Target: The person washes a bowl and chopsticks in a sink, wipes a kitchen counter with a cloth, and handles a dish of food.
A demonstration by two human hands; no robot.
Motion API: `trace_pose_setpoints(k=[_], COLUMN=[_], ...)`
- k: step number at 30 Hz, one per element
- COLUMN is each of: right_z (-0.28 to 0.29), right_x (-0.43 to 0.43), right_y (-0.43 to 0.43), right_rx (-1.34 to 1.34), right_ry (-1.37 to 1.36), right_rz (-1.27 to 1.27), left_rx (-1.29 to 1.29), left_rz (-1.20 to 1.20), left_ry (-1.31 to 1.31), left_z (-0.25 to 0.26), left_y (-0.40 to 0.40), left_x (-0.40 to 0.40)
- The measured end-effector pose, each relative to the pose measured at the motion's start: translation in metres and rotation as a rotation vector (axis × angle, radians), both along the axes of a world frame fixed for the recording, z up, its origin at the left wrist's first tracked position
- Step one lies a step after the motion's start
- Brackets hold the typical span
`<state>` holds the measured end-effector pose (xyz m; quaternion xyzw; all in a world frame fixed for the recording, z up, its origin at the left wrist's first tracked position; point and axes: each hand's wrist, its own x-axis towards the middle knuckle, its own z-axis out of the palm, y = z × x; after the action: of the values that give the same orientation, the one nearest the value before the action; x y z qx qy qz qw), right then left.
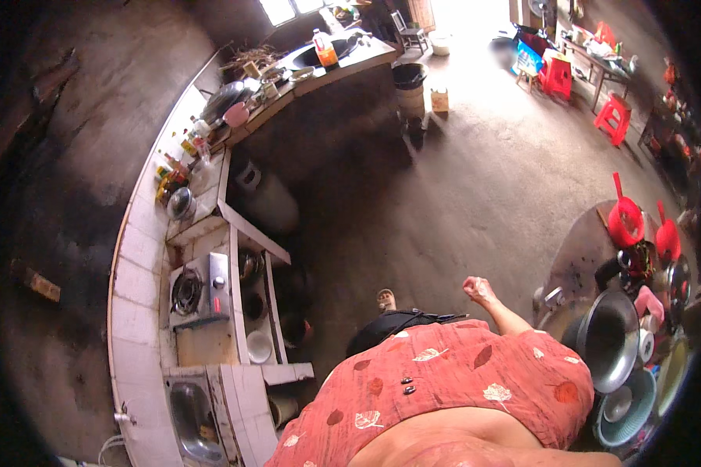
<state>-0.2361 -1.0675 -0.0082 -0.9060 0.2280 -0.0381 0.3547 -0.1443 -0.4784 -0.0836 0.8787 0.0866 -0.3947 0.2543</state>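
My right hand (pixel 479 290) hangs over the concrete floor (pixel 420 216), out from my side. Its fingers are curled in and nothing shows in it. My left hand is out of view. Below the camera is a red shirt with a leaf print (pixel 420 373), with a shoe (pixel 386 299) ahead of it. To the left, a gas stove (pixel 201 289) stands on the tiled counter, and nearer me a metal sink (pixel 194 420) is set into it. On the right, a round table (pixel 572 245) holds a large metal basin (pixel 608 341) and red plastic ladles (pixel 625 222).
A gas cylinder (pixel 271 198) stands under the left counter. Bottles (pixel 172 175) line the counter above it. Ahead are a bucket (pixel 410 93), a small carton-like container (pixel 439 100) and a red stool (pixel 614 119). Bright light comes through the doorway (pixel 470 23).
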Motion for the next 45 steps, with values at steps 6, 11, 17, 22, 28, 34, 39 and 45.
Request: trace_pose_setpoints(k=[6,11,17,22,28,34,39,45], right_z=[-0.068,-0.012,0.034,-0.012,-0.010,0.009,0.023,0.070], right_x=[0.014,0.070,0.173,0.235,0.348,0.485,0.628,0.798], right_y=[-0.043,-0.054,-0.077,-0.150,-0.263,-0.404,-0.484,-0.548], right_rx=[0.111,0.222,0.448,0.381,0.280,0.345,0.244,0.065], right_ry=[0.407,0.499,0.355,0.355,0.491,0.263,-0.048,-0.282], right_rz=[-0.019,-0.227,-0.525,-0.519,-0.418,-0.540,-0.484,-0.473], left_rx=[0.101,0.322,-0.428,-0.516,-0.155,0.135,0.171,-0.004], left_rz=[-0.315,-0.999,0.256,0.201,-0.536,-0.503,-0.478,-0.094], left_ry=[-0.076,-0.296,-0.122,0.063,-0.243,-0.057,-0.043,0.133], left_z=[-0.017,0.030,0.093,0.067,-0.044,-0.038,-0.035,-0.064], left_y=[-0.044,-0.138,-0.274,-0.372,-0.357,-0.421,-0.497,-0.586], left_x=[0.178,0.370,0.509,0.571,0.645,0.706,0.789,0.921])
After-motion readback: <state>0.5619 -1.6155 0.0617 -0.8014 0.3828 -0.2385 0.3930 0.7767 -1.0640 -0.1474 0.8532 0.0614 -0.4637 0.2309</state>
